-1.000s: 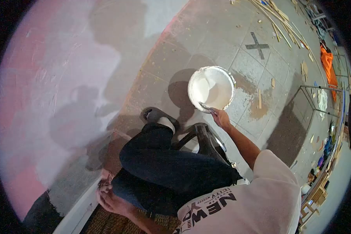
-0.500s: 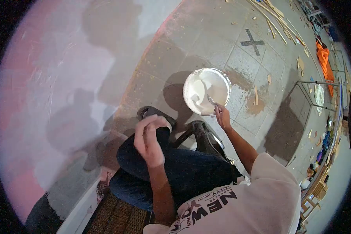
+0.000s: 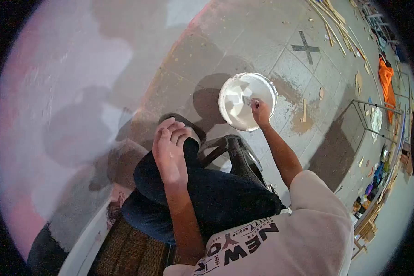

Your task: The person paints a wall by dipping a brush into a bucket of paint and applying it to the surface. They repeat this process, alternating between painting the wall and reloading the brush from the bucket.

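Observation:
My right hand (image 3: 261, 112) reaches over the rim of a white bucket (image 3: 272, 87) that holds white paint (image 3: 236, 110). Its fingers are closed on a thin tool with a pale, paint-coated end. Most of that tool is hidden by the hand, so its exact kind cannot be made out. My left hand (image 3: 170, 154) is raised in front of my bent knee, fingers loosely curled and slightly apart, with pale smears on the skin. Nothing shows in it. A dark plastic stool or chair (image 3: 238, 158) stands between my leg and the bucket.
A wall (image 3: 78, 92) patched in pink, white and grey rises on the left. A black tape cross (image 3: 305, 48) marks the tiled floor. Wood strips (image 3: 336, 23), a metal frame (image 3: 377, 103) and orange cloth (image 3: 386, 85) lie right. Woven matting (image 3: 133, 244) is below me.
My right hand has moved up and inward over the bucket, taking the tool deeper inside. My left hand has shifted slightly up and left. The view has tilted a little.

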### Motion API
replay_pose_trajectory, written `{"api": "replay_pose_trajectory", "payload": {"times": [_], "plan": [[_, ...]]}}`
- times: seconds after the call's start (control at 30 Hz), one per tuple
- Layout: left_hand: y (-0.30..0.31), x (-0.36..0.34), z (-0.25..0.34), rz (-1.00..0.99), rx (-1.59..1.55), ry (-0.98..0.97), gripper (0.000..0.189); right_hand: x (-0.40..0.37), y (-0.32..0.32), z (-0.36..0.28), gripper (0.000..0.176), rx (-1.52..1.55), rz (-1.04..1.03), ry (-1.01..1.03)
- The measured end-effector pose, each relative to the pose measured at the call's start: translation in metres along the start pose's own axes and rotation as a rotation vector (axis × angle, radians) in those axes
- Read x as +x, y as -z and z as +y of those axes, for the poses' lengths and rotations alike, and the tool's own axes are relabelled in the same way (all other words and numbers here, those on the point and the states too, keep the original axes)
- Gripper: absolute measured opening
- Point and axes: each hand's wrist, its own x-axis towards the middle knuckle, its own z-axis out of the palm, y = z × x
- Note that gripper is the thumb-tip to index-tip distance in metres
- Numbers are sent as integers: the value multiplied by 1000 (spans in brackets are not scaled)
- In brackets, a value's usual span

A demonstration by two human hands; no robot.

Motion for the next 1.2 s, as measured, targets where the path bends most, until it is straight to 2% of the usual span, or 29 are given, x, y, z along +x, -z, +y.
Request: {"api": "replay_pose_trajectory", "payload": {"times": [0.1,0.2,0.3,0.4,0.5,0.6,0.7,0.8,0.9,1.0,1.1,1.2], "plan": [[-3,1,11,5,-15,11,40,8,-8,-6,28,-128,87,51],[12,5,2,-2,-24,15,45,20,-45,55,33,-242,99,95],[17,4,4,-55,-97,-1,48,18,-65,84,37,-258,105,73],[17,5,2,-46,-146,30,49,8,-51,58,39,-132,135,-52],[12,5,5,-42,-131,38,50,4,-43,57,41,-112,32,-152],[11,6,4,-51,-152,37,51,0,-48,63,42,-269,182,-154],[11,6,2,-56,-137,30,52,3,-38,55,41,-285,-70,-143],[9,5,3,-57,-130,22,54,1,-37,46,41,-217,77,-206],[11,6,1,-49,-129,33,55,3,-36,50,40,-268,-91,-162],[12,6,1,-74,-148,15,56,4,-28,40,38,-136,-99,-309],[11,6,2,-74,-127,13,56,0,-39,48,39,-256,20,-211],[12,8,2,-73,-104,13,54,8,-36,61,41,-123,-139,-313]]}}
